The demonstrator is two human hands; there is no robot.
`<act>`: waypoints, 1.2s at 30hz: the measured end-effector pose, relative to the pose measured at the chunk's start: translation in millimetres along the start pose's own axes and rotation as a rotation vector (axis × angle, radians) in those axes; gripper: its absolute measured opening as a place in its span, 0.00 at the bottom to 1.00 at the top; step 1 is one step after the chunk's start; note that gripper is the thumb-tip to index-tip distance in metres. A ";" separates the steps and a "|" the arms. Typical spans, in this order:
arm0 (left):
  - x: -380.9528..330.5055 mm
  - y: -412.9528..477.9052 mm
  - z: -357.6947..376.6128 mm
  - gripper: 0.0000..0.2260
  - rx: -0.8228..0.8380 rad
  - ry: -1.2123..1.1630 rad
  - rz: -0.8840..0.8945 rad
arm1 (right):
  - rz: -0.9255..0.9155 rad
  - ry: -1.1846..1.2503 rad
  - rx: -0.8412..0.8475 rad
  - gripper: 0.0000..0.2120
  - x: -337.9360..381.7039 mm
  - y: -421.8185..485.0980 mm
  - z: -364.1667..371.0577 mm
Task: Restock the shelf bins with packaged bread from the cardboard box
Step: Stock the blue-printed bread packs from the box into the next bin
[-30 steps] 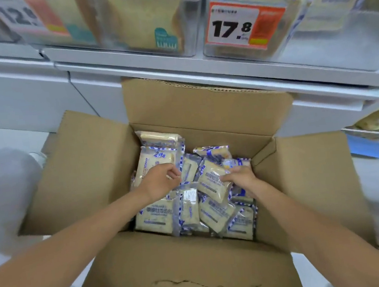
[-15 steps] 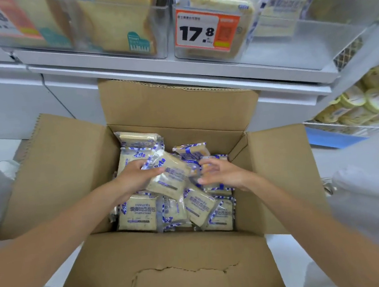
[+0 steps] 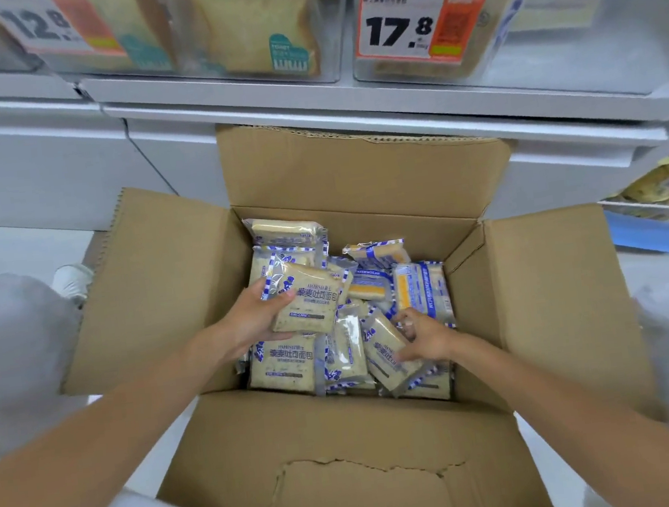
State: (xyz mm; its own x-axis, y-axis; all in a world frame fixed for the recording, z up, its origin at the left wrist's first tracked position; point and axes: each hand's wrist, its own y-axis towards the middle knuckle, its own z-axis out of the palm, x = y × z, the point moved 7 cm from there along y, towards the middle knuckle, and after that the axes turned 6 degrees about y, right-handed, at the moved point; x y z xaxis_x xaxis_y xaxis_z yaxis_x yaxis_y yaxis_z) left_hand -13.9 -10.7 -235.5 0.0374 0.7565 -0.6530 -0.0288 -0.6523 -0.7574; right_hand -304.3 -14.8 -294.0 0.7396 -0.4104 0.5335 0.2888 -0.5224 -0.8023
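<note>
**Two packs taken, bins overhead**

The bread pack (image 3: 309,302) is clamped in the left hand (image 3: 249,325), thumb across its printed face and fingers beneath, raised just above the heap (image 3: 283,367). The right hand (image 3: 423,337) curls over a second pack (image 3: 385,351) lying tilted in the pile, though blur hides how firm that hold is.

To pick well, I judge, hold each pack by its flat faces rather than the crimped ends. Squeeze lightly, since the slices would likely dent, and lift straight up so the packs under the palms are not dragged along.

The wrappers are glossy clear film with blue-and-white checked edges, each a soft, squarish slab. Around both hands the cardboard box (image 3: 345,439) is matt corrugated board, its flaps splayed and the near one torn. Above and beyond the fingertips, a clear plastic shelf bin (image 3: 482,65) behind the 17.8 price tag (image 3: 402,24) appears to hold similar packs.
</note>
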 end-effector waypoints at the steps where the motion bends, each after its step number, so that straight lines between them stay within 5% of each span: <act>1: 0.9 -0.2 1.3 0.52 -0.004 0.000 0.004 | -0.001 -0.013 -0.001 0.16 -1.7 -2.6 2.1; 4: -3.5 -0.9 4.8 0.47 0.007 0.018 0.029 | -0.072 -0.108 -0.077 0.07 12.7 -10.2 -18.9; 6: -10.9 -0.6 -1.4 0.41 -0.040 0.105 0.099 | -0.142 -0.125 -0.157 0.12 33.0 -20.9 -53.2; 10: -30.7 -6.2 2.7 0.51 -0.083 0.392 0.209 | -0.319 0.037 -0.117 0.12 81.7 -60.0 -95.1; 12: -51.1 -19.4 25.8 0.48 -0.075 0.498 0.246 | -0.374 0.063 -0.118 0.13 107.4 -77.9 -98.4; 17: -104.9 -43.6 92.3 0.46 0.017 0.486 0.322 | -0.478 0.039 -0.215 0.16 158.7 -108.6 -110.4; 23: -201.7 -99.9 131.4 0.19 0.006 0.556 0.656 | -0.522 -0.045 -0.265 0.35 197.3 -182.0 -159.9; 26: -258.1 -131.5 147.1 0.14 -0.028 0.576 0.825 | -0.586 -0.114 -0.384 0.28 222.2 -234.4 -198.8; 32: -359.0 -170.6 178.2 0.17 -0.072 0.519 1.064 | -0.727 -0.223 -0.653 0.11 272.0 -320.5 -272.2; 36: -410.8 -169.4 185.5 0.34 -0.190 0.796 1.202 | -0.781 -0.455 -0.909 0.14 295.2 -355.6 -315.1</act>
State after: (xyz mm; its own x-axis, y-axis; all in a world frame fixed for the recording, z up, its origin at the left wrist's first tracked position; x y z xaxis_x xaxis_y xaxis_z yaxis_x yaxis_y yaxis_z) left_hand -209.7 -202.2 160.6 0.6218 -0.4249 -0.6579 -0.3137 -0.9048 0.2879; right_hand -380.2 -185.6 233.1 0.7548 0.4316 0.4940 0.3538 -0.9020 0.2475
